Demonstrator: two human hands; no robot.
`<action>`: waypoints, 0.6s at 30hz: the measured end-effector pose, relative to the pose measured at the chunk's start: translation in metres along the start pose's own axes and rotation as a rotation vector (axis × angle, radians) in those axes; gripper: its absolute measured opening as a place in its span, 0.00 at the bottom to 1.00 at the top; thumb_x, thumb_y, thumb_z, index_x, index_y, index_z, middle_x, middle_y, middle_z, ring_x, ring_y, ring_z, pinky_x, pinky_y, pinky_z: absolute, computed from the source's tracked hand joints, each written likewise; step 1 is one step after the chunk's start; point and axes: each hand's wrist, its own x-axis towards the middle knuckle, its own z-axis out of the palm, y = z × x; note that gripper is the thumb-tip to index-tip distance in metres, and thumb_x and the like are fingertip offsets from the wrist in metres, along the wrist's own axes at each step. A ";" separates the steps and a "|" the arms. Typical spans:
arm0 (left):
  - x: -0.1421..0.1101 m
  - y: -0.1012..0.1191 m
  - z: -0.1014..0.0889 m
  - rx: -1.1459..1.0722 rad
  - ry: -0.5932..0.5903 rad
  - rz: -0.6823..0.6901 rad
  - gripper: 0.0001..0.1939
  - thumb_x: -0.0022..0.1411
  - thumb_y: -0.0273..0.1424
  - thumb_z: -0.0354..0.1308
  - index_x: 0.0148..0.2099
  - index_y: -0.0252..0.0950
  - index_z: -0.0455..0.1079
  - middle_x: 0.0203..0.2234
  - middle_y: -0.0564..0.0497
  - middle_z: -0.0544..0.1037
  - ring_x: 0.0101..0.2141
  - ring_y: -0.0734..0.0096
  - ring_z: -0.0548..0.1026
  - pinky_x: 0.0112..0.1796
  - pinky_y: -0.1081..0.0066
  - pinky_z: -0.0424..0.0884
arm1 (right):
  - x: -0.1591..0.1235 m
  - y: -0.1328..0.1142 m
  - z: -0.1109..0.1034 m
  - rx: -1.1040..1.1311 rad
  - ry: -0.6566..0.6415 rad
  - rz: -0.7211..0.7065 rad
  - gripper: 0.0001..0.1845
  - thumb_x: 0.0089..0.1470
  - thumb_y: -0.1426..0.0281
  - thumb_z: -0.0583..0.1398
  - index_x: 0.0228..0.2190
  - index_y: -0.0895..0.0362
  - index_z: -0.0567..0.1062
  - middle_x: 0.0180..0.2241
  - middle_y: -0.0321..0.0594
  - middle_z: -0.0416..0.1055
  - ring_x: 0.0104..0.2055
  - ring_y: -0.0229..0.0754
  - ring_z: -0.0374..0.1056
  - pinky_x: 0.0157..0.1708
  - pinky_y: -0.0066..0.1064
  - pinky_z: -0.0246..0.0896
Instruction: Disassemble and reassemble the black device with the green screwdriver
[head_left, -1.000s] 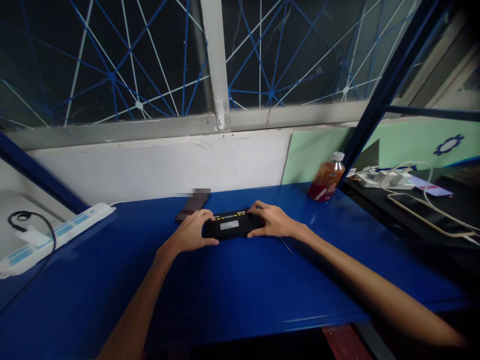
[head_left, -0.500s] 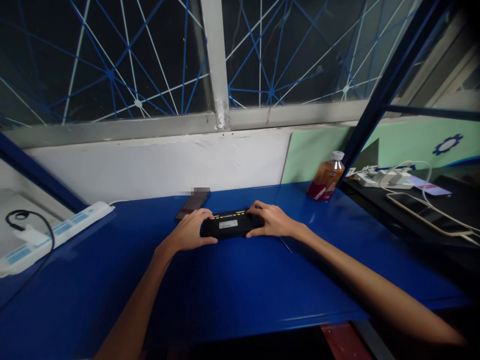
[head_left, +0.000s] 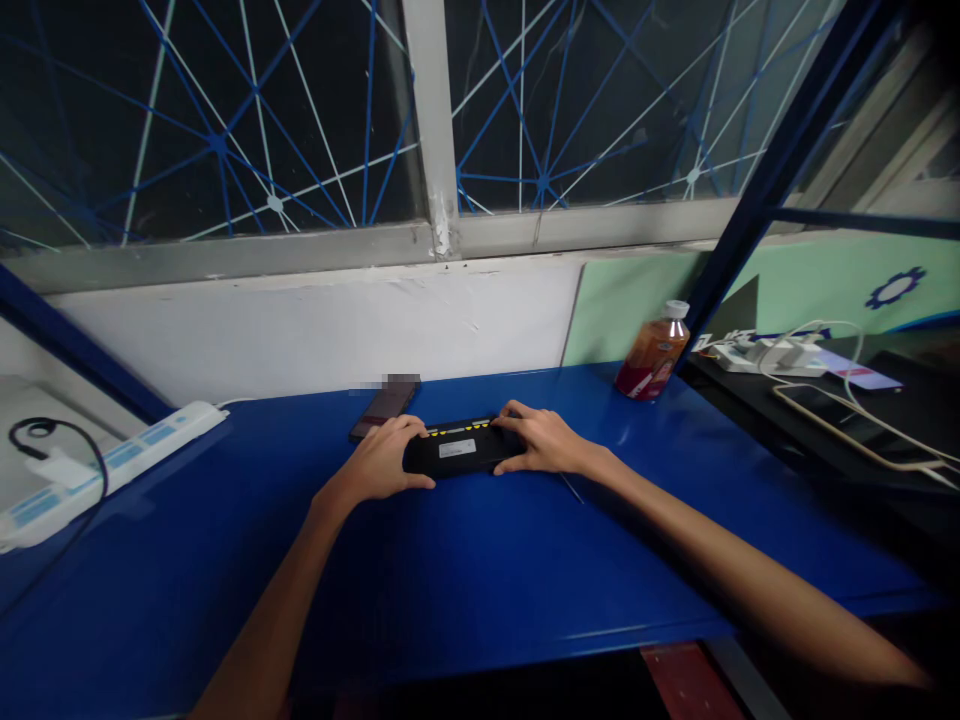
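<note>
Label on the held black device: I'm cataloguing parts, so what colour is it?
The label is whitish-grey; the head view shows it best.

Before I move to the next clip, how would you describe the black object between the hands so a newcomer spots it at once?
Below the window is a blue tabletop. Towards its far side, the left hand and right hand hold a black object by its ends. Unlike the dark phone beyond the left hand, it carries a white label and a row of yellow marks.
</note>
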 end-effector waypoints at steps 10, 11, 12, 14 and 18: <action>0.002 0.003 0.002 0.020 0.001 -0.008 0.32 0.43 0.49 0.66 0.49 0.40 0.68 0.55 0.44 0.66 0.53 0.43 0.65 0.51 0.47 0.61 | 0.001 0.001 0.005 -0.064 -0.008 -0.016 0.43 0.45 0.42 0.61 0.52 0.61 0.69 0.48 0.51 0.66 0.35 0.46 0.69 0.28 0.32 0.57; 0.001 0.003 0.002 0.027 -0.001 -0.008 0.32 0.43 0.49 0.66 0.49 0.40 0.68 0.55 0.44 0.66 0.53 0.44 0.65 0.51 0.47 0.61 | 0.001 0.001 0.005 -0.068 -0.008 -0.016 0.44 0.45 0.41 0.61 0.52 0.61 0.69 0.47 0.51 0.66 0.35 0.46 0.69 0.27 0.32 0.57; 0.001 0.003 0.002 0.032 0.000 -0.007 0.32 0.44 0.49 0.66 0.49 0.41 0.68 0.55 0.44 0.66 0.53 0.44 0.65 0.51 0.48 0.61 | 0.001 0.002 0.006 -0.073 -0.007 -0.015 0.44 0.45 0.41 0.61 0.52 0.61 0.69 0.47 0.51 0.66 0.35 0.46 0.69 0.27 0.32 0.56; 0.000 0.001 0.001 0.030 -0.004 0.001 0.31 0.46 0.50 0.64 0.50 0.42 0.68 0.55 0.45 0.66 0.53 0.44 0.64 0.51 0.48 0.61 | 0.001 0.002 0.006 -0.085 -0.011 -0.013 0.43 0.45 0.41 0.61 0.52 0.61 0.69 0.47 0.51 0.66 0.34 0.46 0.69 0.26 0.32 0.55; -0.001 0.000 -0.001 0.023 -0.024 0.009 0.29 0.49 0.49 0.62 0.51 0.43 0.68 0.56 0.46 0.65 0.54 0.46 0.64 0.52 0.49 0.60 | 0.001 -0.001 0.005 -0.107 -0.017 -0.002 0.42 0.46 0.43 0.61 0.52 0.61 0.70 0.48 0.50 0.66 0.34 0.45 0.69 0.26 0.32 0.55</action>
